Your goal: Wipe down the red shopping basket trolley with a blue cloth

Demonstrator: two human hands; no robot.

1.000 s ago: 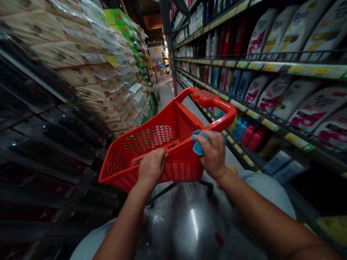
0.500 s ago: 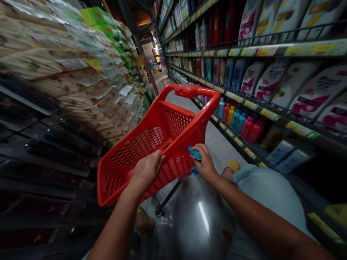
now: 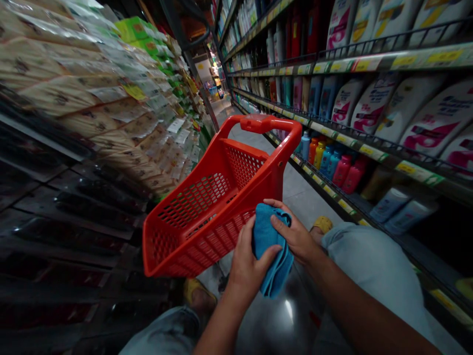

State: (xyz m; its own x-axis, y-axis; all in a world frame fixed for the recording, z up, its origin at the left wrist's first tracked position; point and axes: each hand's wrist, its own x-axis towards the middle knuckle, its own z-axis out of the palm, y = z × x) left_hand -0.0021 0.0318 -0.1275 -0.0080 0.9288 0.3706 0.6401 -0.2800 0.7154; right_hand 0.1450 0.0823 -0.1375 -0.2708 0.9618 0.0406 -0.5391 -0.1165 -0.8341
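Observation:
A folded blue cloth (image 3: 271, 246) is held between my two hands, in front of the near side of a red shopping basket cart (image 3: 207, 197). My left hand (image 3: 247, 261) grips the cloth's left side, its thumb lying across the front. On the upper right side, my right hand (image 3: 295, 234) holds the same cloth, thumb on top and fingers behind. Neither hand touches the cart's red handle (image 3: 254, 124) at the far end. The cart's basket has perforated walls, and no goods show in it.
Shelves of bottles (image 3: 345, 172) run along the right side. Stacked packages (image 3: 111, 108) rise on the left, with dark packaged goods below. My feet in yellow shoes (image 3: 323, 224) and my knees flank the grey floor (image 3: 295, 190).
My left hand has left the cart's rim and moved right onto the cloth. The cloth, earlier mostly hidden by my right hand at the cart's side, now shows as a folded bundle.

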